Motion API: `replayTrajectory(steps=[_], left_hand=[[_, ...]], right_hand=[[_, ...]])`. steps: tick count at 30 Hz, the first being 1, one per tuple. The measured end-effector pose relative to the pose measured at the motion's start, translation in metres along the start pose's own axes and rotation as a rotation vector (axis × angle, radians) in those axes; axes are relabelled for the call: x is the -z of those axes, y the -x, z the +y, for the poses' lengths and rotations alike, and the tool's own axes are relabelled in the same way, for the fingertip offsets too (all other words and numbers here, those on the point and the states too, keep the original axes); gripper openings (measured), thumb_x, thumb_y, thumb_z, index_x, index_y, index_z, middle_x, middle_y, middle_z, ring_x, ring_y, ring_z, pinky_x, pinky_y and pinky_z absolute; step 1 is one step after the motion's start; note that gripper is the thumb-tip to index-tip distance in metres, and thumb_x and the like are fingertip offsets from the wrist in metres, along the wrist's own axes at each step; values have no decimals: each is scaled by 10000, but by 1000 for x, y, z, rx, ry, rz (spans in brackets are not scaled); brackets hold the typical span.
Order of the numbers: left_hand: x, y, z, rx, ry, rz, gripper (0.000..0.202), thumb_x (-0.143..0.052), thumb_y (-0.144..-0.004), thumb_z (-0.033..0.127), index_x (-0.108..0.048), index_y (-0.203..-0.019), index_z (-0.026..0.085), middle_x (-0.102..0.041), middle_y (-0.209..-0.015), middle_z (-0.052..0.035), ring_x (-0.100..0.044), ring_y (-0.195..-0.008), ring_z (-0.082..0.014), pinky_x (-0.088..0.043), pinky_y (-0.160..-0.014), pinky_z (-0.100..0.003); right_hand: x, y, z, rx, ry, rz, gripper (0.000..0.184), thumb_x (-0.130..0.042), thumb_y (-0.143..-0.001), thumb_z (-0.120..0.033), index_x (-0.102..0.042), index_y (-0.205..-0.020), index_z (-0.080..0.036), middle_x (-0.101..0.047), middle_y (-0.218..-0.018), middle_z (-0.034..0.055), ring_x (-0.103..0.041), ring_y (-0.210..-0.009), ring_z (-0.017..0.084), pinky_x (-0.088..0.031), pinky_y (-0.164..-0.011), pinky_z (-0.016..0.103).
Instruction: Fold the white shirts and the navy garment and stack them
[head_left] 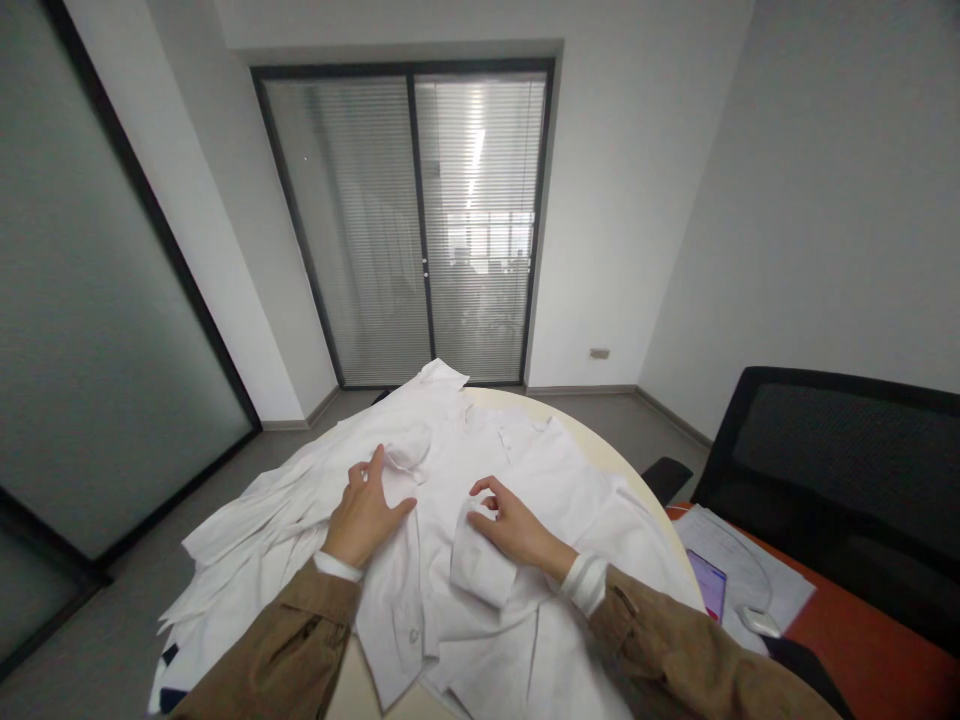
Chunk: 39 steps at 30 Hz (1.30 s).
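Note:
A white shirt (pixel 442 540) lies spread over a round table, with a buttoned cuff showing near the front edge. Above its left part, my left hand (pixel 364 515) has thumb and fingers spread wide, holding nothing. Close to a folded white cuff (pixel 480 570) is my right hand (pixel 514 525); its fingers are curved and stand apart from the thumb, with nothing visibly pinched. Whether the right hand's underside touches the cuff cannot be seen. More white garments (pixel 262 530) lie heaped in folds on the left and hang over the table's edge.
The pale rim of the round table (pixel 592 430) shows at the back right. To the right stands a black mesh chair (pixel 832 480) with an orange seat, bearing papers (pixel 739 555), a phone (pixel 707 582) and a small white case (pixel 759 621). Behind is a glass door (pixel 480 230) with blinds.

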<state>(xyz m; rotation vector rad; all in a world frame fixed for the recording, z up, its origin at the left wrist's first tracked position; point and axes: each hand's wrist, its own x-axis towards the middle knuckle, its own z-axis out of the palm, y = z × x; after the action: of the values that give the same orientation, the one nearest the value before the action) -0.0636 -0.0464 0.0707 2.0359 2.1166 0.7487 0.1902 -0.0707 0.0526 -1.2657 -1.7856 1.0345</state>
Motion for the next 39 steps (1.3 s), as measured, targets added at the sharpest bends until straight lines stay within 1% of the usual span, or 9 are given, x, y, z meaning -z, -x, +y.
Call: replayTrajectory(steps=[4, 12, 16, 20, 23, 25, 29, 32, 39], left_hand=[[-1, 1, -5, 52, -142, -228, 911, -634, -788, 436, -168, -1522, 164, -639, -1144, -198, -675, -957, -354, -476, -785, -408], [-10, -26, -28, 109, 211, -219, 130, -462, -896, 259, -560, -958, 200, -734, -793, -58, -693, -609, -189, -461, -595, -273], [-8, -43, -33, 223, 816, 29, 201, -420, -950, 341, -484, -1064, 188, -731, -1017, -114, -719, -678, -159, -512, -563, -240], [-8, -53, -28, 113, 1063, 100, 539, -461, -951, 358, -251, -1432, 238, -463, -1471, -170, -630, -1163, -187, -546, -882, -319], [-14, -47, -21, -68, 895, -66, 843, -554, -900, 339, -6, -1538, 278, -215, -1604, -142, -404, -1390, -227, -429, -1068, -383], [-20, -36, -18, -254, 689, -169, 860, -580, -878, 347, -59, -1553, 238, -172, -1617, -130, -278, -1453, -247, -305, -1158, -419], [-27, -14, -15, -442, 246, -264, 808, -642, -812, 343, -277, -1517, 189, -172, -1613, -149, -179, -1481, -299, -167, -1193, -492], [-26, -5, -12, -472, 37, -227, 789, -702, -746, 318, -391, -1464, 220, -289, -1560, -161, -285, -1433, -333, -228, -1156, -503], [-16, 1, -2, -264, -170, -183, 538, -500, -907, 412, -406, -1404, 228, -684, -967, -94, -655, -951, -276, -432, -854, -371]], right_hand=[[-12, 9, -5, 10, -315, -231, 606, -637, -816, -405, -361, -1340, -277, -588, -1148, 39, -560, -749, 117, -462, -695, 278], [-16, 36, 3, 283, 260, -469, 1430, -882, -519, -512, 21, -1559, -127, -197, -1569, 249, -260, -1417, 378, -222, -1155, 487], [-14, 40, 5, 275, 343, -544, 1472, -876, -503, -550, 58, -1555, -116, -169, -1573, 267, -263, -1412, 403, -236, -1146, 491], [-10, 42, -3, 339, 345, -593, 1200, -872, -518, -532, -281, -1518, -228, -456, -1442, 156, -450, -1283, 342, -332, -1088, 434], [-10, 40, -10, 332, 307, -560, 897, -839, -598, -511, -481, -1381, -262, -607, -1261, 81, -567, -1127, 268, -422, -986, 349], [-11, 39, -15, 331, 300, -535, 795, -802, -660, -505, -503, -1354, -256, -641, -1198, 69, -599, -1061, 242, -445, -936, 321], [-12, 38, -16, 446, 388, -531, 1019, -825, -604, -541, -383, -1465, -220, -546, -1371, 138, -499, -1246, 330, -351, -1070, 421], [-13, 39, -8, 430, 463, -529, 1182, -804, -599, -601, -226, -1539, -178, -384, -1513, 179, -321, -1390, 399, -271, -1131, 497], [-20, 27, 9, 282, 576, -340, 878, -623, -820, -609, -302, -1501, -158, -301, -1568, 152, -192, -1458, 378, -213, -1169, 539]])
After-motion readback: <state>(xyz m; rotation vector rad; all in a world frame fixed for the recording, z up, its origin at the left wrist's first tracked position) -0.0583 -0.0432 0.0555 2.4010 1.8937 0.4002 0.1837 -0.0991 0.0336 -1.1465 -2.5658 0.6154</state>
